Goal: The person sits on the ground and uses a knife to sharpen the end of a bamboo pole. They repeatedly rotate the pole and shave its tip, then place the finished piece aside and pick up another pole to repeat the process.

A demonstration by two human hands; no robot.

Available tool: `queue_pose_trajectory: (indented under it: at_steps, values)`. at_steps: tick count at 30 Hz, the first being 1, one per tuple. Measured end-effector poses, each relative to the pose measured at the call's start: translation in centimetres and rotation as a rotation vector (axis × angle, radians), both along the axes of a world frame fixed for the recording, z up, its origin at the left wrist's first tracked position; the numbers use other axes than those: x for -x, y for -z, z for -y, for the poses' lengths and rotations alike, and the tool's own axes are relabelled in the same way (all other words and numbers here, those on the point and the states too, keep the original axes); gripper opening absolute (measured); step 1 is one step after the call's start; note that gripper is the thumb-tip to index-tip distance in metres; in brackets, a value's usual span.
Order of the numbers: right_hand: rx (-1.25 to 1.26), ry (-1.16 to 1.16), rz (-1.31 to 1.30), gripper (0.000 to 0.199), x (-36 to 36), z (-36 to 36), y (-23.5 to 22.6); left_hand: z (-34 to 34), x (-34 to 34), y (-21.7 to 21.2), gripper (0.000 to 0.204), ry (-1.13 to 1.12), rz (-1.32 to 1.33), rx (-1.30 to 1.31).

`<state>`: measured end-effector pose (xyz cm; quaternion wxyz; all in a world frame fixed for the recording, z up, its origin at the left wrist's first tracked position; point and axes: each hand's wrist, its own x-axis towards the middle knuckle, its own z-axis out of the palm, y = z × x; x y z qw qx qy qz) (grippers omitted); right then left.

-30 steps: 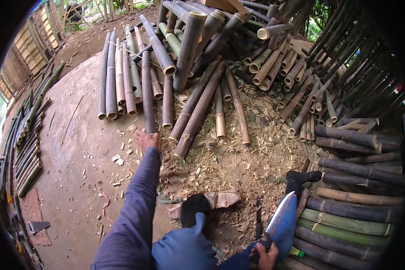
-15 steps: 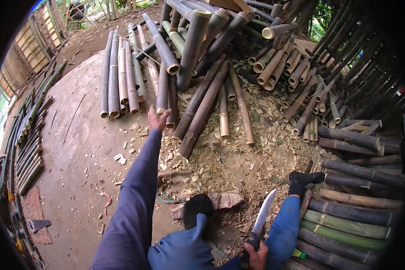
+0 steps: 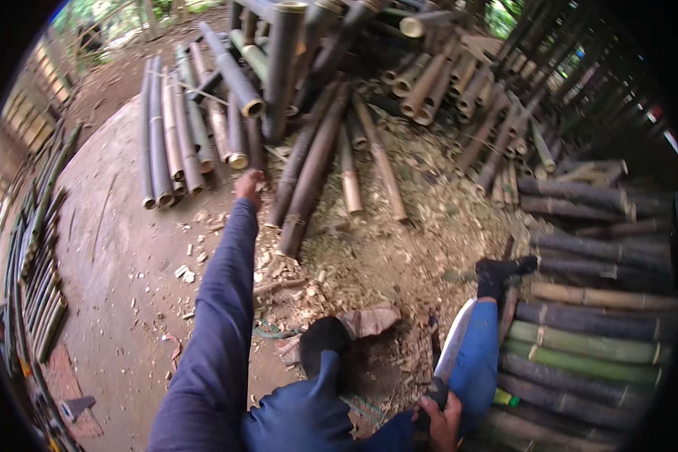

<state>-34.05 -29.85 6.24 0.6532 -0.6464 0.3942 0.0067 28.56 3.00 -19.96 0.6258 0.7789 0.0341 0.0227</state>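
Observation:
My left hand [image 3: 249,185] is stretched far forward, closed on the near end of a dark bamboo pole [image 3: 255,139] that lies among other poles on the ground. A lighter pole with a pale cut end [image 3: 238,160] lies just left of it. My right hand [image 3: 438,422], low by my right knee, grips the handle of a machete [image 3: 453,343] whose long blade points up and away. My legs in blue trousers end in black footwear [image 3: 324,343], with the other foot [image 3: 499,273] to the right.
A wooden block [image 3: 367,319] lies in chips and shavings between my feet. Loose poles fan out ahead [image 3: 313,173]. Stacked bamboo [image 3: 595,331] lines the right, thin poles [image 3: 38,248] the left. Bare concrete [image 3: 120,256] spreads on the left.
My left hand has shifted to the right and farther out, carrying the pole's end with it. The machete in my right hand has risen a little, blade more upright.

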Motion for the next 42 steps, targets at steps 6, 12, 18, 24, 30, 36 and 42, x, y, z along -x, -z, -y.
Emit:
queue_pose_trajectory:
  at_steps: [6,12,18,24,30,36,42]
  values:
    - [0.004,0.038,0.109,0.021,1.9,-0.3,-1.1,2.6,4.8,-3.7,0.064,0.142,-0.276,-0.050]
    - [0.413,0.360,0.139,0.043,7.0,-0.8,-3.7,4.2,21.9,-9.6,0.047,0.500,-0.382,0.243]
    - [0.806,0.767,0.126,0.044,16.2,1.7,-5.4,2.4,31.2,-13.8,0.041,0.731,-0.536,0.029]
    - [0.902,0.629,-0.163,0.050,24.0,1.0,2.4,0.6,35.7,-15.7,0.043,0.731,-0.521,-0.163]
    - [0.535,0.476,-0.289,0.066,23.9,-2.0,15.0,-1.3,39.4,-17.4,0.045,0.679,-0.507,-0.330]
    - [0.557,0.202,-0.527,0.068,22.0,-2.4,19.0,-3.4,43.4,-18.8,0.048,0.633,-0.487,-0.419]
    - [0.613,0.085,-0.763,0.051,20.0,-1.2,17.9,-5.1,47.8,-19.3,0.051,0.589,-0.463,-0.504]
